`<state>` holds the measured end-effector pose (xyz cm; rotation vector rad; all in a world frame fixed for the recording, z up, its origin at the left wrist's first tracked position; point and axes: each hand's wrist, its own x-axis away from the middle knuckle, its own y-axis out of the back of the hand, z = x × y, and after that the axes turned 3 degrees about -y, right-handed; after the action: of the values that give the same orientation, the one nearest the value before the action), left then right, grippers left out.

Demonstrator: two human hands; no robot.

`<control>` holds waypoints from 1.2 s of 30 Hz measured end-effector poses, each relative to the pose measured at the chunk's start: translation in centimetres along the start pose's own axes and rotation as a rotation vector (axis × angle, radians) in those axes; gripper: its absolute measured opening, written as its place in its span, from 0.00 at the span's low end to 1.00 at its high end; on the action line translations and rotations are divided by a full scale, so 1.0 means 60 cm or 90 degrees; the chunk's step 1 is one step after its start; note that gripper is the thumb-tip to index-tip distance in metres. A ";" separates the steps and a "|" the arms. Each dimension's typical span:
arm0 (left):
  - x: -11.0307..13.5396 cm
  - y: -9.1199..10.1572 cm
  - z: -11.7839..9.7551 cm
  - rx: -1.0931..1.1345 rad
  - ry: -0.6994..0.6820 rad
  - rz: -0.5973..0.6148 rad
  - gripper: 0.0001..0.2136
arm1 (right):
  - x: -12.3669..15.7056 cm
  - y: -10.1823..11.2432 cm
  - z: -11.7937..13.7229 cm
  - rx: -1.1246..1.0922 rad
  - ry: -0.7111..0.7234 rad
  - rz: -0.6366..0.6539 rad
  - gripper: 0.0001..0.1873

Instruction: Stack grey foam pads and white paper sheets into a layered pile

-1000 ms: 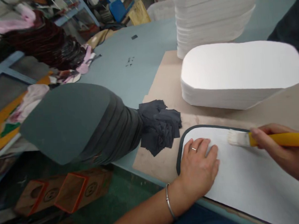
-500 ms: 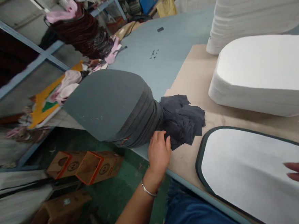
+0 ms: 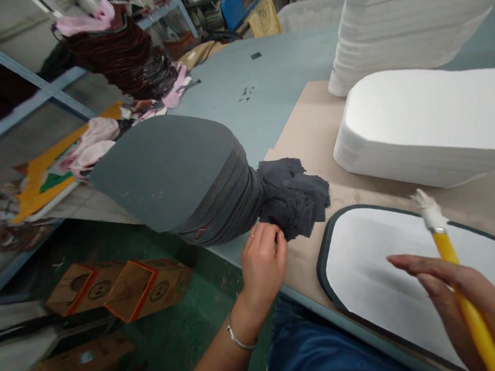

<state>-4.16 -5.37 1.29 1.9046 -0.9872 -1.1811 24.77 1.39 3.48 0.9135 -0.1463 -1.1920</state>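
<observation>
My left hand (image 3: pixel 262 261) reaches to the pile of small dark fabric pieces (image 3: pixel 294 200) at the table's front edge, its fingers curled at the pile's near corner. A ring and a wrist bangle show on it. My right hand (image 3: pixel 463 300) holds a yellow-handled brush (image 3: pixel 452 261) upright, bristles up, over a white sheet with a dark border (image 3: pixel 389 277) lying flat on the tan board. A thick stack of dark grey rounded sheets (image 3: pixel 174 173) sits left of the fabric pile.
Stacks of white foam-like shapes (image 3: pixel 429 122) stand at the back right, a taller one (image 3: pixel 409 21) behind. The blue-grey table (image 3: pixel 261 88) stretches away. Cardboard boxes (image 3: pixel 123 287) lie on the green floor below. Fabric heaps (image 3: pixel 119 53) fill the left shelving.
My left hand left the white sheet and went to the dark fabric pile. My right hand stopped brushing and lifted the brush upright. The view swung left.
</observation>
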 end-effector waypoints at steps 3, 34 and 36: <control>0.001 0.008 -0.076 0.060 -0.109 0.026 0.08 | -0.015 -0.021 0.040 0.007 0.048 -0.019 0.12; -0.110 -0.162 -0.282 0.123 -0.151 0.276 0.20 | -0.064 -0.006 -0.131 0.295 -0.179 -0.081 0.05; -0.108 -0.163 -0.285 0.092 -0.162 0.274 0.20 | -0.064 -0.009 -0.132 0.344 -0.181 -0.070 0.05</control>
<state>12.08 7.55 1.85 1.5568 -1.5664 -1.1313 27.14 8.78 -0.67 1.2254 -0.6795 -1.4116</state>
